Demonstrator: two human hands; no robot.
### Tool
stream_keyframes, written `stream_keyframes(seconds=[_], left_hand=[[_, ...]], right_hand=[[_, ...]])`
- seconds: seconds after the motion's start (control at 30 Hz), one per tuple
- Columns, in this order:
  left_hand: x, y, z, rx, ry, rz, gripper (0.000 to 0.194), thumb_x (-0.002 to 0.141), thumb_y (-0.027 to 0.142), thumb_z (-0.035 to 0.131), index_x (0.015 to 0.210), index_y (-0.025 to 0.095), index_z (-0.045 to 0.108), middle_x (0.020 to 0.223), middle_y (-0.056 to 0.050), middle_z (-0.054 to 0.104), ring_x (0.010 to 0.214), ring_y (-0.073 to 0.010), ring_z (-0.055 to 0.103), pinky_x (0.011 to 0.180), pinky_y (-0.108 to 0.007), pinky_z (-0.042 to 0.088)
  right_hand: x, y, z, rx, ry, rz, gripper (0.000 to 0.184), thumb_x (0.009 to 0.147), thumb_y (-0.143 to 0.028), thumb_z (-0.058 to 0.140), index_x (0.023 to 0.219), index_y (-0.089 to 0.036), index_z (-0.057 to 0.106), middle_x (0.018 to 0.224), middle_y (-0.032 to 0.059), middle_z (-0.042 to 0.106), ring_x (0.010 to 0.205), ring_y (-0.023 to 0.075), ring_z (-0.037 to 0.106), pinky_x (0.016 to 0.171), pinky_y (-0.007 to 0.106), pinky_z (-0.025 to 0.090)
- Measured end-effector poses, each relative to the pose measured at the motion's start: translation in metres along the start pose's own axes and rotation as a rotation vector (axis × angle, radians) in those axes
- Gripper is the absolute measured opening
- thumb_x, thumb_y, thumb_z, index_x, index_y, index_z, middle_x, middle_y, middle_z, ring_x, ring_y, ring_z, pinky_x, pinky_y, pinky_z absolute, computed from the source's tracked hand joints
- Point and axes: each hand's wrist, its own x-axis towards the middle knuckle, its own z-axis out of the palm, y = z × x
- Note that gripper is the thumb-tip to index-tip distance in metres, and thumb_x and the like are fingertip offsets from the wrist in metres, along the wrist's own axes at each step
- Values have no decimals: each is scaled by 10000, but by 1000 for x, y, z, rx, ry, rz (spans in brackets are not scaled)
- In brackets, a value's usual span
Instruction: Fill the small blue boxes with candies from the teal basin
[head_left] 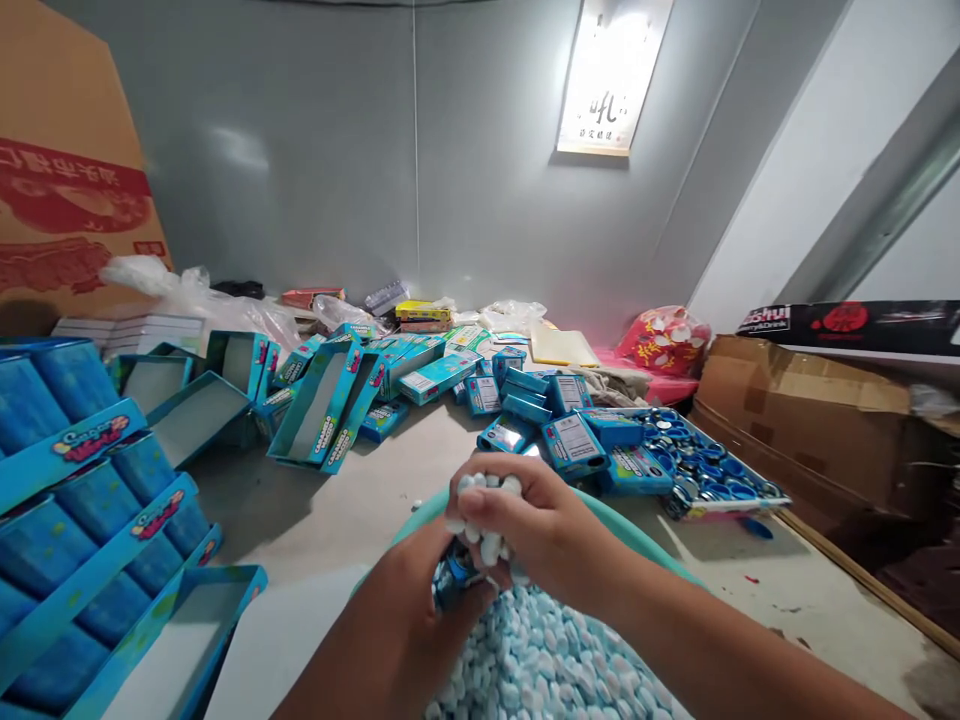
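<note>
"While I follow the head camera from my end, I see both hands close together over the teal basin (630, 525). What do you make of the grip?"

"I have the left hand (416, 580) wrapped around a small blue container (451, 572) – mostly hidden by the fingers, so I can't tell how full it is."

"And the right?"

"I see the right hand (536, 510) curled around a handful of white pieces (489, 515), just above the container. Its thumb lies across the top of the pieces."

"What is in the basin?"

"I get a broad heap of pale blue and white pieces (555, 655), below both hands."

"Anything near on the table (375, 510)?"

"Beyond the basin I see a jumble of small blue boxes (574, 443). To their right, a shallow tray (735, 508) holds many round blue-rimmed lids (712, 465)."

"And on the left?"

"I have stacked display trays (105, 440) with blue cylinders (41, 545) standing in rows – and farther back, some long open boxes (315, 410) tilted against one another. A large carton (71, 110) rises behind them, and a scroll (611, 90) hangs on the grey wall (315, 150)."
</note>
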Motion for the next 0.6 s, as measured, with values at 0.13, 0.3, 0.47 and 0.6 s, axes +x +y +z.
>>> stream_keyframes(seconds=[0.13, 0.3, 0.47, 0.6], left_hand=[[-3, -4, -1, 58, -97, 17, 213, 826, 243, 620, 1031, 254, 675, 1045, -31, 735, 978, -262, 662, 849, -325, 495], [-3, -3, -3, 71, -191, 4, 315, 803, 279, 632, 1114, 302, 671, 1125, -10, 732, 1033, -270, 659, 831, -318, 467], [-1, -1, -3, 119, -228, -75, 397, 774, 310, 651, 1170, 297, 670, 1127, -20, 742, 1038, -299, 657, 829, -334, 462], [-3, 2, -4, 85, -214, -93, 351, 769, 296, 655, 1118, 284, 685, 1102, -15, 748, 1019, -291, 665, 812, -325, 464]], right_hand=[[3, 0, 4, 124, 150, -93, 260, 839, -413, 704, 746, -182, 628, 549, -41, 544, 395, 67, 453, 356, 159, 313], [5, 0, 7, 218, 243, -120, 246, 873, -418, 680, 797, -189, 631, 551, -52, 535, 388, 66, 448, 339, 152, 302], [7, 5, 8, 188, 262, -90, 256, 857, -427, 699, 805, -182, 649, 580, -42, 556, 452, 76, 497, 410, 164, 375], [6, 6, 8, 154, 253, -70, 264, 858, -440, 695, 800, -187, 650, 594, -38, 557, 485, 81, 488, 458, 184, 391]])
